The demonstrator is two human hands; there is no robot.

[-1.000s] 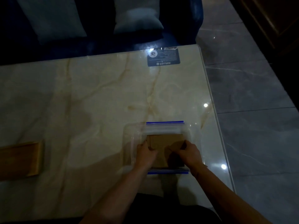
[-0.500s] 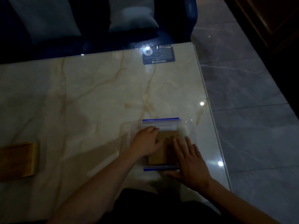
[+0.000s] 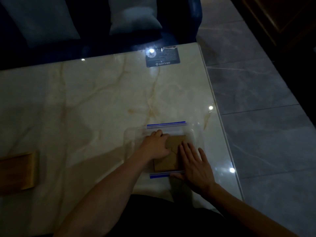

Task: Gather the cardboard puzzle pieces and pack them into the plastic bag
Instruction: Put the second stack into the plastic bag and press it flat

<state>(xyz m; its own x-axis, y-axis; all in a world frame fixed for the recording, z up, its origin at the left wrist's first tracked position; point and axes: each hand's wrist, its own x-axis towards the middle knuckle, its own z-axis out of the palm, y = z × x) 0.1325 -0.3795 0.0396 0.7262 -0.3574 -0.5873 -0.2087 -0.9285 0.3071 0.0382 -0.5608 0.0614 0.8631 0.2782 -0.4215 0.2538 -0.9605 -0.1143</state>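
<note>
A clear plastic bag (image 3: 193,132) with blue zip strips lies flat on the marble table (image 3: 85,103), near its right front corner. Brown cardboard puzzle pieces (image 3: 172,147) sit together as a square block at the bag's middle. My left hand (image 3: 154,146) rests on the block's left side, fingers curled over the pieces. My right hand (image 3: 193,163) lies flat with fingers spread on the block's right side, its thumb by the near blue strip (image 3: 159,176). Whether the pieces are inside the bag or on top of it cannot be told.
A wooden board (image 3: 17,173) lies at the table's left edge. A dark card (image 3: 163,57) sits at the far edge. Behind the table stands a dark sofa with pale cushions (image 3: 135,19). The table's right edge (image 3: 220,117) drops to a grey tiled floor.
My right hand went from pinching the pieces to lying flat and spread on them. My left hand slid up onto the block's left side. The bag stayed in place.
</note>
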